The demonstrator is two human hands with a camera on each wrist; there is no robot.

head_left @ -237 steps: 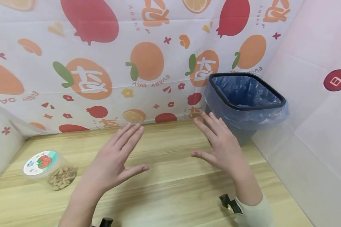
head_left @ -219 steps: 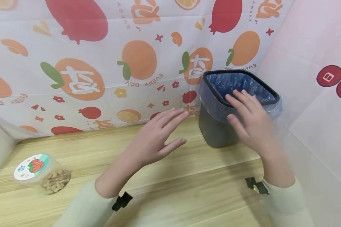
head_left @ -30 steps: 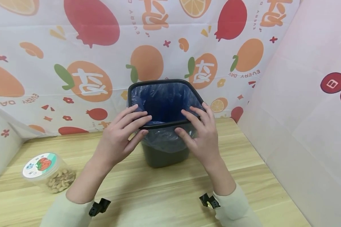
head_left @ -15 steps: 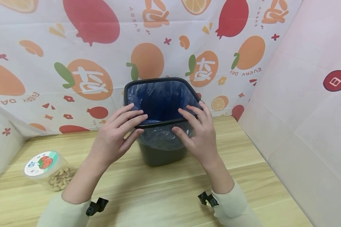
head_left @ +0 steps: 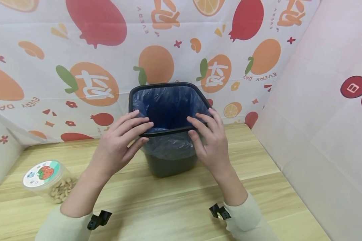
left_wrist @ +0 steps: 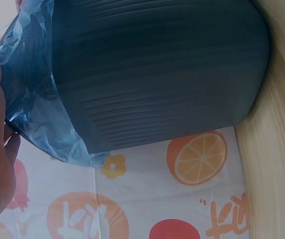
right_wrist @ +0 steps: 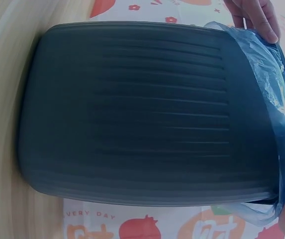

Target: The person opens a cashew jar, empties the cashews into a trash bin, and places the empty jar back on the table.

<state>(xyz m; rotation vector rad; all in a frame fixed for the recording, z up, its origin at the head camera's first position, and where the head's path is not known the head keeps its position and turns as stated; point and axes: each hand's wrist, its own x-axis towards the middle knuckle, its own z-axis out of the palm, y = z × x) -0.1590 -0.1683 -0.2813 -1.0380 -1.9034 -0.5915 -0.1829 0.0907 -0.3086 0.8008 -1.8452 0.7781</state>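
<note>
Bin (head_left: 172, 166) went from 2 to 12 o'clock; L hand (head_left: 116, 142) & R hand (head_left: 212, 144) gripped its rim (head_left: 169, 133); slow & lvl was prob. best.

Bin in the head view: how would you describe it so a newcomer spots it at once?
On the wooden table, before the fruit-print sheet, find the left hand and right hand. Between them, gripped by its black rim, stands the dark grey bin. Unlike the lidded jar of nuts to its left, it is open-topped and lined with a bluish bag.
</note>
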